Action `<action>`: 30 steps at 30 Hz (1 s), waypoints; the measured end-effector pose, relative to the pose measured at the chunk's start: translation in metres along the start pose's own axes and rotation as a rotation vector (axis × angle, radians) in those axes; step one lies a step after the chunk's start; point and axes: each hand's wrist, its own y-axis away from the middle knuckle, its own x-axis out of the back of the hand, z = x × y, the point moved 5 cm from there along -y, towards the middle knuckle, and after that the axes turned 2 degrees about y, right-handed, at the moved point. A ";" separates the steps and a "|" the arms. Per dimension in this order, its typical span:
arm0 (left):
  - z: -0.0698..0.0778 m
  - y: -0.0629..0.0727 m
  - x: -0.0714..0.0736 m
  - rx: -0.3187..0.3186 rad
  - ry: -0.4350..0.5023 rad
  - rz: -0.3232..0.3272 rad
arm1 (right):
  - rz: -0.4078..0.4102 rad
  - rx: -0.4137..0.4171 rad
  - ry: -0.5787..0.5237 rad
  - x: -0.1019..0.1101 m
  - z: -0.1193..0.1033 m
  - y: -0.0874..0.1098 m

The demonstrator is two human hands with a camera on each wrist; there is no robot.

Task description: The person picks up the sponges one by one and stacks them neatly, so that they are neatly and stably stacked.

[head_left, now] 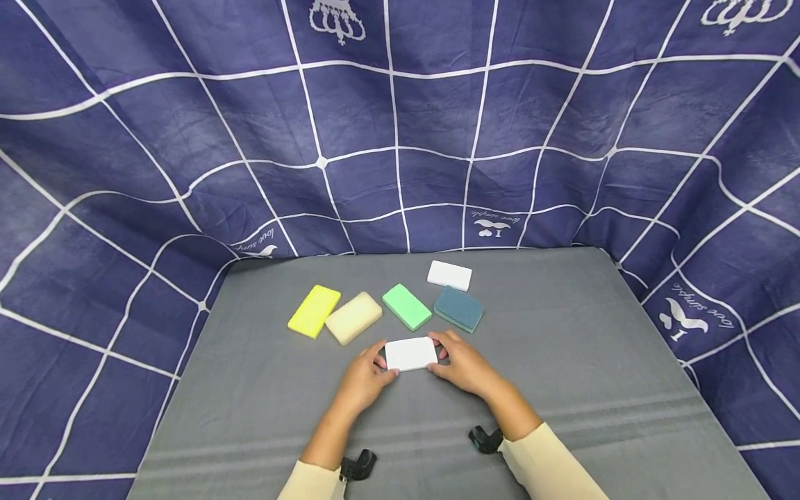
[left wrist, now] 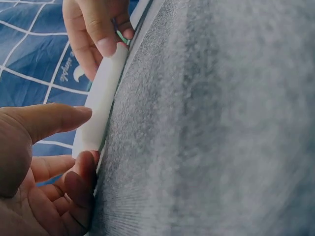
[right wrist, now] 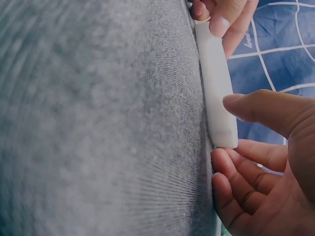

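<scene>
A white rectangular sponge (head_left: 411, 354) lies flat on the grey cloth, its long side running left to right in the head view. My left hand (head_left: 365, 377) pinches its left end, thumb on the near edge and fingers around the far corner. At the opposite end my right hand (head_left: 464, 362) holds it the same way. In the left wrist view, the left thumb (left wrist: 64, 118) lies against the side of the sponge (left wrist: 101, 105). From the right wrist, the right thumb (right wrist: 256, 105) touches the sponge (right wrist: 219, 83), with curled fingers by its end.
Beyond the hands lie a yellow sponge (head_left: 314, 311), a cream sponge (head_left: 353, 318), a green sponge (head_left: 407, 306), a dark blue sponge (head_left: 459, 308) and a second white sponge (head_left: 449, 275). The last two touch or nearly touch. A blue checked curtain (head_left: 437, 125) surrounds the grey-covered table (head_left: 562, 333).
</scene>
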 end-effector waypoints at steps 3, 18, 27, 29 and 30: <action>-0.002 -0.001 0.000 0.010 0.023 0.002 | 0.005 0.004 -0.050 0.001 0.001 0.000; -0.004 0.001 0.001 0.059 0.078 -0.013 | 0.006 -0.016 -0.089 -0.002 0.004 0.000; -0.006 0.002 0.000 0.052 0.067 -0.011 | -0.035 -0.033 -0.120 -0.001 0.005 0.000; -0.006 0.002 0.000 0.047 0.066 -0.010 | -0.048 -0.051 -0.127 -0.001 0.006 -0.001; -0.006 0.003 0.001 0.047 0.067 -0.009 | -0.054 -0.062 -0.132 -0.001 0.006 -0.001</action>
